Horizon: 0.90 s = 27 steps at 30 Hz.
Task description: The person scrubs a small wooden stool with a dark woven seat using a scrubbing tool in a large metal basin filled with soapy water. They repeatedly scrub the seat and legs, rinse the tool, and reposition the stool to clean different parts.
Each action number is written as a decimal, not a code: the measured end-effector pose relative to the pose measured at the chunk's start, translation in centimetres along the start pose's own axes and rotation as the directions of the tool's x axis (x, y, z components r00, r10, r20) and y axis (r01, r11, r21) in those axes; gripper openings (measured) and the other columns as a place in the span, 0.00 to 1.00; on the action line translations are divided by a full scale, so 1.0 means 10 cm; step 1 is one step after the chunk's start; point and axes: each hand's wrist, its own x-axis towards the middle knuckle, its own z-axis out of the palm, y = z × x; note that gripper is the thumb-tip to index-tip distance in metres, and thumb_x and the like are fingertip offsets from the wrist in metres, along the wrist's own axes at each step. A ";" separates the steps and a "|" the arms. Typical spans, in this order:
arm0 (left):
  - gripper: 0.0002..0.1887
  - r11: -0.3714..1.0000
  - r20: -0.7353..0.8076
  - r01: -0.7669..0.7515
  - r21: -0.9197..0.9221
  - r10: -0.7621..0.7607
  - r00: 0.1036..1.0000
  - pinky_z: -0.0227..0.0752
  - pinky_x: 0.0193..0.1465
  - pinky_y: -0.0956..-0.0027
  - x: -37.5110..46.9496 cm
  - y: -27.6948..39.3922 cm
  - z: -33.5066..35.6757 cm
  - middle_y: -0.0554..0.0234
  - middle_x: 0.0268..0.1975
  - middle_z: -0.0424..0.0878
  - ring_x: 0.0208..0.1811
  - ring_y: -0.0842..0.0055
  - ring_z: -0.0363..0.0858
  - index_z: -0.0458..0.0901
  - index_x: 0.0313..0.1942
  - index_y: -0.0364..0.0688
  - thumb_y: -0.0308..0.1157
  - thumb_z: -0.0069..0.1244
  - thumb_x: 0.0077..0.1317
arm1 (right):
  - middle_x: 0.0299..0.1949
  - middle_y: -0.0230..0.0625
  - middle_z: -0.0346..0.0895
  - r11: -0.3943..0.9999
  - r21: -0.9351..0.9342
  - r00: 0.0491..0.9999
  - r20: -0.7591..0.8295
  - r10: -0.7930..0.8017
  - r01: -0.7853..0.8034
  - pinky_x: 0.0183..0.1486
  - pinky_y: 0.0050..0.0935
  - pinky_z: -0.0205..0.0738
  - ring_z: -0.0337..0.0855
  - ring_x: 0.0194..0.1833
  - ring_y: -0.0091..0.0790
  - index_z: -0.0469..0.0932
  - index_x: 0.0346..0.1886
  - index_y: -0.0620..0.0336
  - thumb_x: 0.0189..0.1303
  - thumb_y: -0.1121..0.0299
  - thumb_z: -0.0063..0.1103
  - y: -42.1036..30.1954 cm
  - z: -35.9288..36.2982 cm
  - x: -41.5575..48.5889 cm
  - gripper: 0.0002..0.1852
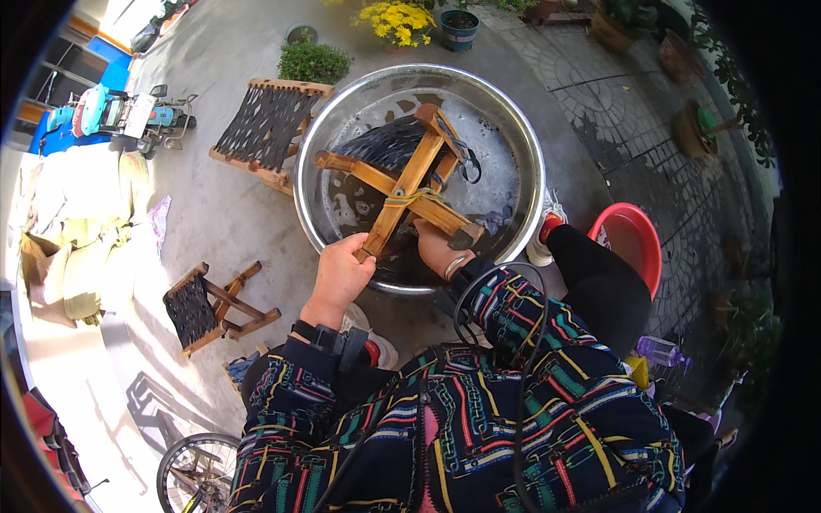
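Observation:
A wooden folding stool (pixel 410 167) with a dark woven strap seat stands tilted in a large round metal basin (pixel 535 147) of soapy water. A yellow and green cord (pixel 414 196) is wound around the crossing of its legs. My left hand (pixel 343 269) grips the lower end of one leg at the basin's near rim. My right hand (pixel 436 247) is inside the basin, under the stool's frame; its fingers are mostly hidden, so what they hold does not show. A crumpled bluish cloth (pixel 492 221) lies in the water to the right.
Left of the basin stand a larger woven stool (pixel 266 125) and a smaller one (pixel 205 311). A red plastic basin (pixel 655 250) sits beside my right leg, a purple plastic bottle (pixel 662 351) behind it. Potted yellow flowers (pixel 397 24) stand beyond, a bicycle wheel (pixel 199 471) at lower left.

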 end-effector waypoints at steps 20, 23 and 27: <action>0.22 0.951 0.040 0.195 -0.242 -0.191 0.981 0.78 0.50 0.73 0.04 -0.30 0.16 0.55 0.44 0.89 0.45 0.76 0.87 0.81 0.55 0.33 0.23 0.60 0.58 | 0.45 0.50 0.84 0.692 -0.658 0.880 0.470 0.071 0.296 0.55 0.42 0.77 0.83 0.50 0.54 0.82 0.52 0.54 0.54 0.67 0.59 -0.49 -0.25 0.15 0.19; 0.22 0.952 0.051 0.201 -0.229 -0.195 0.980 0.78 0.50 0.73 0.04 -0.27 0.16 0.55 0.44 0.89 0.45 0.76 0.87 0.81 0.55 0.33 0.23 0.60 0.58 | 0.47 0.52 0.82 0.792 -0.557 0.920 0.391 -0.013 0.248 0.56 0.43 0.76 0.82 0.51 0.55 0.80 0.53 0.56 0.55 0.71 0.57 -0.67 -0.14 -0.03 0.20; 0.22 0.926 0.060 0.272 -0.262 -0.265 0.962 0.78 0.49 0.73 0.02 -0.28 0.16 0.55 0.43 0.89 0.44 0.76 0.87 0.82 0.54 0.33 0.23 0.60 0.58 | 0.49 0.49 0.82 0.669 -0.524 0.829 0.490 -0.270 0.527 0.57 0.44 0.74 0.81 0.52 0.53 0.80 0.52 0.62 0.54 0.78 0.53 -0.65 0.05 -0.14 0.20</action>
